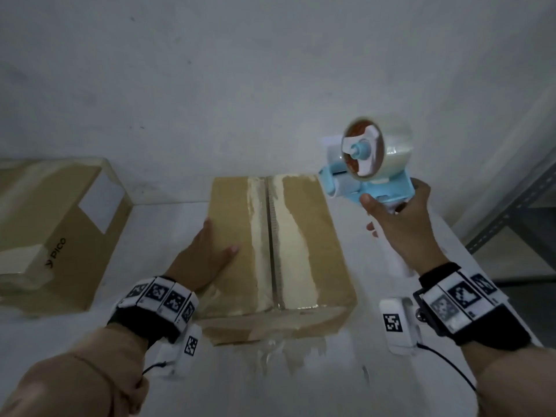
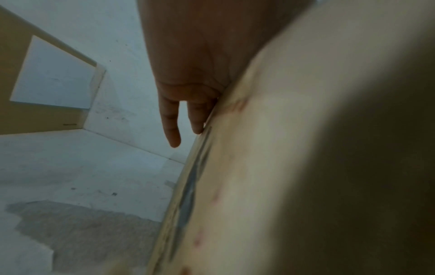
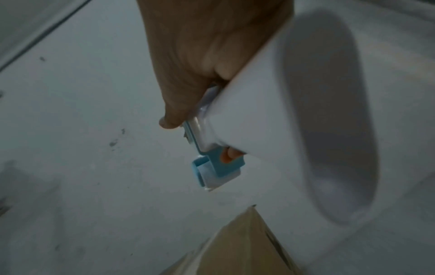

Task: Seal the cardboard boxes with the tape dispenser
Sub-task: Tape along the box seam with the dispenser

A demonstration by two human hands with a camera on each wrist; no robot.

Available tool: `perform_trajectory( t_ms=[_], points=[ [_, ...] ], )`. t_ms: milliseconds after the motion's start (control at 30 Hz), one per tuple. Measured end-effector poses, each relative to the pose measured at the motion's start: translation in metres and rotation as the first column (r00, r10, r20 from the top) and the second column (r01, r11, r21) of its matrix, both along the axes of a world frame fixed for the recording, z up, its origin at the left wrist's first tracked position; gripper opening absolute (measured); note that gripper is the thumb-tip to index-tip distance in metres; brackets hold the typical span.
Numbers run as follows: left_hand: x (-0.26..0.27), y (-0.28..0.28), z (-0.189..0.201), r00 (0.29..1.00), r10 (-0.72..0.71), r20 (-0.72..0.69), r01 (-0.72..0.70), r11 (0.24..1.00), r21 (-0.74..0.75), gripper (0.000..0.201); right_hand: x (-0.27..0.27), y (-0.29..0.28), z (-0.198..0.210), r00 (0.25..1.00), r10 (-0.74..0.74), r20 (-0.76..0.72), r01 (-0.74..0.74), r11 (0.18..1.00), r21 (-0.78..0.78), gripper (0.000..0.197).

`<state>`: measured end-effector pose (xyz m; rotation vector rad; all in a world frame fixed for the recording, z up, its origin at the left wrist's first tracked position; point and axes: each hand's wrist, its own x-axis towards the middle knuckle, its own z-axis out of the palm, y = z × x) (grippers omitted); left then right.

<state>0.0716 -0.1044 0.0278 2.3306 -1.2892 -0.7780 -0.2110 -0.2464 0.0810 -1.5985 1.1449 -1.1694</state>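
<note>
The cardboard box [image 1: 279, 251] sat in the middle of the white table [image 1: 270, 386], its far end near the wall [image 1: 240, 70], flaps closed, w/ the centre seam showing and pale torn strips either side of it. The left hand [image 1: 204, 257] lay flat on the box top, left of the seam, fingers straight and relaxed, thumb out toward the seam; in the left wrist view the fingers [image 2: 172, 130] ran along the box's left edge, nothing gripped. The right hand [image 1: 400, 224] was clamped round the white handle of the tape dispenser [image 1: 370, 173], held up in the air beside the box's far right corner, not touching it. The dispenser was blue & white w/ a roll of clear tape [image 1: 388, 145] on top, its front end pointing left toward the box. In the right wrist view the blue front end [image 3: 216, 167] hung above the table, apart from the box corner [image 3: 240, 241]. A second box [image 1: 57, 233] w/ a white label stood well apart at the far left, against the wall. A metal shelf [image 1: 517, 206] was at the right edge.
</note>
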Motion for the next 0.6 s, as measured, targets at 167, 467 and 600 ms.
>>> perform_trajectory(
  t_ms=[167,467,600],
  points=[
    [-0.017,0.03,0.008,0.996,-0.085,0.029,0.083,0.994,0.068,0.088,0.03,0.003,0.021,0.994,0.113,0.002,-0.113,0.993,-0.038,0.049],
    [-0.035,0.093,0.013,0.96,-0.278,-0.037,0.279,0.931,0.238,0.12,0.049,0.002,0.027,0.927,0.36,0.107,-0.351,0.932,-0.094,0.081],
    [-0.022,0.101,0.017,0.831,-0.408,0.378,0.431,0.902,0.026,0.098,0.05,0.007,0.033,0.903,0.415,0.109,-0.401,0.907,-0.13,0.078]
  ],
)
